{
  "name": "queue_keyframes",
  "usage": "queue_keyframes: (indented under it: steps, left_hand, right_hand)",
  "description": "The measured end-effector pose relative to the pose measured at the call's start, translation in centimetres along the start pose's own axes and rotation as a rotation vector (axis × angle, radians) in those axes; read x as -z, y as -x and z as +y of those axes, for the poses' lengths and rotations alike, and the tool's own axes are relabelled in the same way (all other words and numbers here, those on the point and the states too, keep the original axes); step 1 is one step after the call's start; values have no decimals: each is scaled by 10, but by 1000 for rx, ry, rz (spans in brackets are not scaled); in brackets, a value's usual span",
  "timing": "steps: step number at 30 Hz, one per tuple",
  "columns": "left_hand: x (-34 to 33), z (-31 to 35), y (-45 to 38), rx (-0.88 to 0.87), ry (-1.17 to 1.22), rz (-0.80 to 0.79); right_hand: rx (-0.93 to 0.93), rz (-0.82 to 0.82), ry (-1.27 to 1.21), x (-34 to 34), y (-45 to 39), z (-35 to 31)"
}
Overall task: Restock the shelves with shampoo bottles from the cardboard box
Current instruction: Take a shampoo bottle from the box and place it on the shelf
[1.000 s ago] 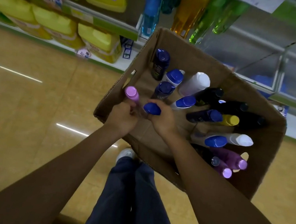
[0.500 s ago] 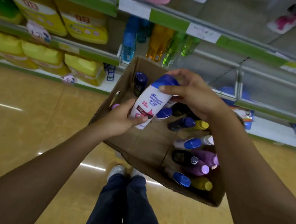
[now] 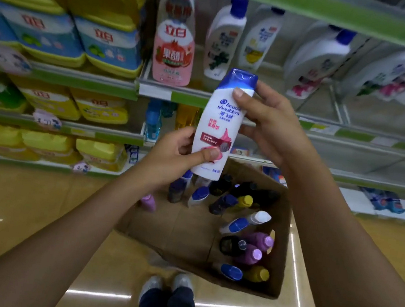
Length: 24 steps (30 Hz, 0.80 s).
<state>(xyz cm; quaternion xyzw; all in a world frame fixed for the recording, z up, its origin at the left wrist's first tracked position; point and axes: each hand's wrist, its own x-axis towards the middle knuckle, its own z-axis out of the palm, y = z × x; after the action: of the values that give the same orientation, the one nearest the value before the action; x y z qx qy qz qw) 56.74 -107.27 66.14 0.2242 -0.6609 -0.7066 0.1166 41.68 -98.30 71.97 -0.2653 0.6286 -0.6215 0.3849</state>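
Note:
I hold a white shampoo bottle (image 3: 222, 127) with a blue cap upright in front of the shelves, above the cardboard box (image 3: 280, 246). My left hand (image 3: 172, 155) grips its lower part, thumb pressed on the pink label. My right hand (image 3: 266, 122) holds the neck just under the cap. The open box stands on the floor below and contains several bottles with blue, purple, yellow and white caps, lying and standing. Similar white shampoo bottles (image 3: 224, 38) stand on the shelf (image 3: 230, 99) behind the held one.
Yellow and blue detergent jugs (image 3: 102, 41) fill the left shelves. A pink refill pouch (image 3: 174, 41) stands next to the shampoo row. Coloured bottles (image 3: 154, 119) sit on a lower shelf. My feet (image 3: 167, 290) stand on the tan floor by the box.
Both hands lifted the white bottle out of the box and raised it upright to shelf height. The view tilted up from the box to the shelves.

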Motion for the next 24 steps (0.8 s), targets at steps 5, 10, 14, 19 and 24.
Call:
queue_keyframes:
  steps: [5,10,14,19,24]
  left_hand:
    - [-1,46,0,-34,65,-115]
    - [-6,83,-1,-73,33,-166]
    - [-17,109,-1,-124,-5,-185]
    - [-33,140,-6,-176,-38,-192]
    - [-55,163,-15,-200,-67,-188]
  right_hand:
    - [114,130,-32,1,8,-44]
    - [170,180,-33,8,20,-77]
    - [220,204,-38,16,31,-105]
    - [286,206,-48,31,40,-135]
    - [335,181,-59,54,40,-154]
